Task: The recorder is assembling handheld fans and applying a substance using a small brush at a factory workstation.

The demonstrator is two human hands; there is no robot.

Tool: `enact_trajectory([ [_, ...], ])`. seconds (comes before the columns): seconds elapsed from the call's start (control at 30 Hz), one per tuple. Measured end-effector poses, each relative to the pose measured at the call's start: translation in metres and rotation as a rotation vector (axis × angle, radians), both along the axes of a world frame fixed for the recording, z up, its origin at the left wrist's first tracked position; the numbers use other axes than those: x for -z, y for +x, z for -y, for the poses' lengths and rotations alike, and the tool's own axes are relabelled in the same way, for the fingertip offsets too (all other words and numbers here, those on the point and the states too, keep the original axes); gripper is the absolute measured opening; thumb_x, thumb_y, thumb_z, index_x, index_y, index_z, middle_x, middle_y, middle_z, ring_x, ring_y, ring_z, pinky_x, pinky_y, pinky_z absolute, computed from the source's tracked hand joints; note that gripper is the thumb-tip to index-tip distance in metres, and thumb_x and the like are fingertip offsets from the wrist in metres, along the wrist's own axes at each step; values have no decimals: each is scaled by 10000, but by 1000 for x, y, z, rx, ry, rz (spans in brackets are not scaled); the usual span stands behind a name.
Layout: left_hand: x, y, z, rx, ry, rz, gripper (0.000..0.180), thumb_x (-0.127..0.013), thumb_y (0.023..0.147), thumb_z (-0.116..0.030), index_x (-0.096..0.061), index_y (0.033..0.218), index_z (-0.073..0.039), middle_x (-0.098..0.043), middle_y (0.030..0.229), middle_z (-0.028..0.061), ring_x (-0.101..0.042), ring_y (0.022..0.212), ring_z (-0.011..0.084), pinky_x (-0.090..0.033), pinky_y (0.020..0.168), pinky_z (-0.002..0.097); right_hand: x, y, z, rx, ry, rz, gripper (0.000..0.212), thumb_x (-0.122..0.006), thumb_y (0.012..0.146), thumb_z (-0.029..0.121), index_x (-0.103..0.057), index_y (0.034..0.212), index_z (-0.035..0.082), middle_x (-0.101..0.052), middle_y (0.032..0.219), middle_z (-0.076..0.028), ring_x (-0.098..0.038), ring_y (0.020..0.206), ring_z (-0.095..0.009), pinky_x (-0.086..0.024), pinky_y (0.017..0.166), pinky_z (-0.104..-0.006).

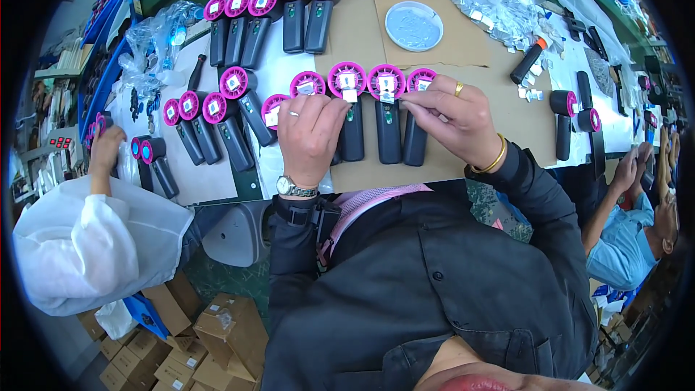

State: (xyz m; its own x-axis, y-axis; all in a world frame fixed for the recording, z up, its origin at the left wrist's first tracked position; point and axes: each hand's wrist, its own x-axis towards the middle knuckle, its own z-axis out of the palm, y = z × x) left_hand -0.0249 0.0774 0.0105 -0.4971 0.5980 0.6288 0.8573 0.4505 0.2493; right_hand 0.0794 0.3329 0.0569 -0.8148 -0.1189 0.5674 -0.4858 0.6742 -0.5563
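On brown cardboard (514, 127) lies a row of black-and-magenta handheld fans (388, 130), with the left hand (311, 130) and right hand (460, 112) over them, fingers curled, whether pinching anything I cannot tell, and a round dish (414, 27) beyond.

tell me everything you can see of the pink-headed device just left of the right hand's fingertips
The device has a round, spoked magenta head and a straight, dark handle, apparently plastic, with a small green patch near its top. It lies on brown cardboard, head away from the wearer. A whitish square sits mid-head; a small silvery-white piece overlaps the head's near edge. The right hand has its fingertips beside that piece; whether they touch it is unclear.
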Motion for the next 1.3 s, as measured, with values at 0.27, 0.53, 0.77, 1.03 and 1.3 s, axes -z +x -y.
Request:
enact_trajectory([
  [0.27, -3, 0, -3, -81, 57, -14, 231, -919, 841, -146, -724, 954, -94, -669, 921, 44, -650, 897, 257, -450, 830, 429, 2, 5, -5, -81, 208, -93, 322, -836, 838, -43, -799, 1157, -22, -622, 800, -85, -624, 664, -236, -485, 581, -379],
  [0.53, 0, -1, -4, -124, 90, -26, 290, -947, 827, -192, -702, 960, -109, -665, 910, 38, -646, 902, 260, -438, 867, 442, 13, 9, -8, -95, 161, -131, 341, -840, 844, -12, -796, 1182, -25, -608, 801, -68, -600, 650, -204, -479, 586, -361],
  [0.77, -5, 3, 1, -114, 78, 38, 340, -956, 824, -213, -711, 1028, -92, -685, 966, 43, -652, 940, 265, -443, 900, 446, 7, 13, -10, 157, -575, 422, 236, -801, 983, 63, -798, 1200, -28, -612, 778, 20, -506, 642, -67, -375, 561, -263],
  [1.03, -18, -17, 18, -229, -82, 60, 309, -878, 904, -145, -737, 1156, -35, -717, 1159, 89, -664, 1027, 330, -472, 940, 456, 9, -7, -71, 384, -1078, 654, 202, -775, 1051, 180, -827, 1135, 3, -610, 775, 76, -405, 617, -16, -274, 543, -219],
  [1.3, -9, -27, 28, 7, -18, 267, 207, -782, 930, 1, -726, 1129, -4, -737, 1126, 137, -679, 1030, 357, -527, 883, 463, 28, -34, -105, 671, -694, 593, 259, -831, 998, 229, -845, 1106, -6, -584, 735, 73, -446, 613, -27, -324, 550, -227],
])
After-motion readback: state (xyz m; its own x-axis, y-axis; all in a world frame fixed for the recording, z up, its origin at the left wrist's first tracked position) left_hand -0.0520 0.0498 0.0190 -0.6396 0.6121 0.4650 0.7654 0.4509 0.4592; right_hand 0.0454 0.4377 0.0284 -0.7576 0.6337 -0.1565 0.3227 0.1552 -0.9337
